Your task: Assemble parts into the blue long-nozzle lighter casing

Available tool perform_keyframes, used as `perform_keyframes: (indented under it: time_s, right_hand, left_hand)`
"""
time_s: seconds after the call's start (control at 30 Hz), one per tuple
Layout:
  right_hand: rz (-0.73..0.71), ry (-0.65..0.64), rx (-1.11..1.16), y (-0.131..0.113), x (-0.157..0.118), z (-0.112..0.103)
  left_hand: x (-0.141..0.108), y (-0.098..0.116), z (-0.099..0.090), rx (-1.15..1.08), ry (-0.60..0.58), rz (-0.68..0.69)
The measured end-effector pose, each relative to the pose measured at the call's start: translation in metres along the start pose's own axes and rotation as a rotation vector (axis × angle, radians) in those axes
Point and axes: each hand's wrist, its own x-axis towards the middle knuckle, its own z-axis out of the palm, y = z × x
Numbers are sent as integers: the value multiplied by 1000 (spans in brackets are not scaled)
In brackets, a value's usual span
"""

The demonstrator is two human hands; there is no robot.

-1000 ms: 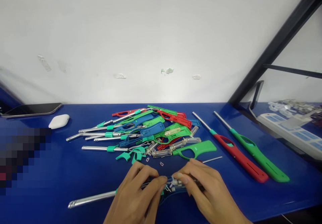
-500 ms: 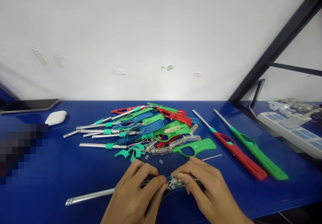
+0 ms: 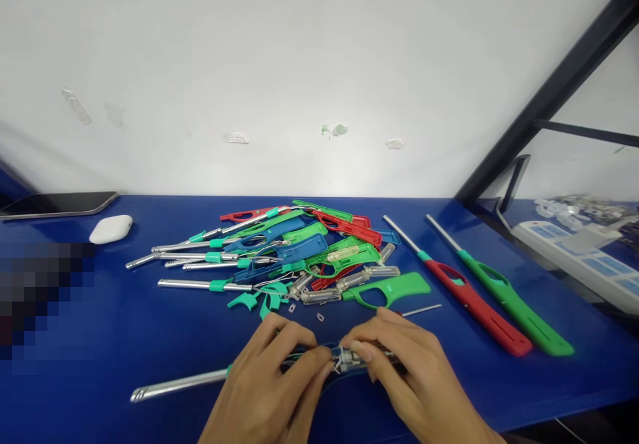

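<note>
A partly open lighter (image 3: 180, 385) with a silver tube and blue handle lies across the near part of the table, between my hands. My left hand (image 3: 272, 381) is closed on its handle, fingertips pinched at the middle. My right hand (image 3: 409, 371) is closed on the handle's right part, thumb and forefinger at a clear fuel tank (image 3: 351, 359). A small white piece shows between the fingertips; the palms hide much of the handle. Just beyond, small metal clips (image 3: 320, 317) and teal triggers (image 3: 273, 295) lie near a green handle shell (image 3: 399, 288).
A pile of blue, red and green lighter parts (image 3: 299, 251) spreads behind my hands. Assembled red (image 3: 479, 307) and green (image 3: 524, 307) lighters lie to the right. A white case (image 3: 111, 229) and phone (image 3: 60, 204) are at the left, a power strip (image 3: 579, 257) at the right.
The view has shifted slightly. Both hands stay on the blue lighter, and the small white piece between the fingertips has changed its angle slightly.
</note>
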Motion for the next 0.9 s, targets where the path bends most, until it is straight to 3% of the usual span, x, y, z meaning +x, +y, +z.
perform_keyframes:
  time_s: [0.33,0.9]
  right_hand:
    - [28,-55,-7,-2,0,-2]
    - [-50,-1,-33,-4,2,-3]
  left_hand:
    - [3,0,1,8,-21,12]
    - [1,1,1,23,-7,8]
